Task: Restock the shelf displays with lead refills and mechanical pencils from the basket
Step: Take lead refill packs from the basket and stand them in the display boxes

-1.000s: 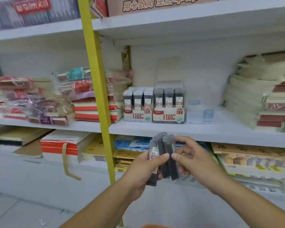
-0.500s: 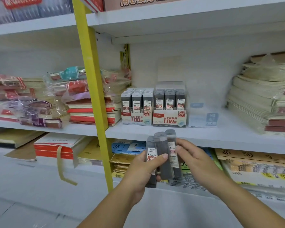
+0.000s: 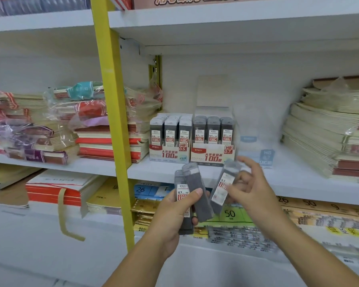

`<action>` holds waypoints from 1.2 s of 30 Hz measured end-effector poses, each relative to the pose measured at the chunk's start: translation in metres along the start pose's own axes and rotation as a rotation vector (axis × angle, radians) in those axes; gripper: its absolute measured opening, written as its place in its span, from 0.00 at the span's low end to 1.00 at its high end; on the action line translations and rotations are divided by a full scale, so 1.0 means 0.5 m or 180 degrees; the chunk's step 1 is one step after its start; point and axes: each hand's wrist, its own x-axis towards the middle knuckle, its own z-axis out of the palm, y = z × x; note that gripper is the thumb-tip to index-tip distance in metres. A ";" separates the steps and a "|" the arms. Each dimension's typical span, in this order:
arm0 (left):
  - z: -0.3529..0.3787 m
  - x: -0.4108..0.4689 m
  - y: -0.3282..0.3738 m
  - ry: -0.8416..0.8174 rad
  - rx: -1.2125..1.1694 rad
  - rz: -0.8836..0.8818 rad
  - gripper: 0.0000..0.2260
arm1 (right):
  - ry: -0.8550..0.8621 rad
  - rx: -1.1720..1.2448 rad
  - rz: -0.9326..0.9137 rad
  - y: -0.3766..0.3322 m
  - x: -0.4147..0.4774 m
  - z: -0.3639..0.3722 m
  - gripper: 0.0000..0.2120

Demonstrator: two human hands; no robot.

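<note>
Low in front of the white shelf (image 3: 288, 179), a dark lead refill case (image 3: 224, 187) with a 0.7 label sits tilted, pinched by the curled fingers of the right hand (image 3: 251, 189), apart from a small bundle of matching cases (image 3: 197, 195) that the left hand (image 3: 172, 214) grips with its thumb across them. On the shelf behind stand the HB 0.7 display box (image 3: 212, 155) and, just beside it on the left, the HB 0.5 display box (image 3: 169, 155), both holding rows of cases. A yellow upright (image 3: 114, 121) rises at left; stacked notebooks (image 3: 330, 131) lie far right
</note>
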 end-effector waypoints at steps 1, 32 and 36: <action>0.001 0.006 0.007 0.0022 -0.0047 0.0056 0.16 | 0.0093 -0.0050 -0.0190 -0.023 0.016 -0.006 0.27; 0.013 0.057 0.054 -0.0398 0.0482 0.0500 0.09 | -0.0674 -0.1707 -0.0838 -0.140 0.136 -0.004 0.09; 0.029 0.055 0.070 -0.0451 0.0707 0.0505 0.18 | -0.0973 -0.0967 -0.0510 -0.144 0.110 0.012 0.13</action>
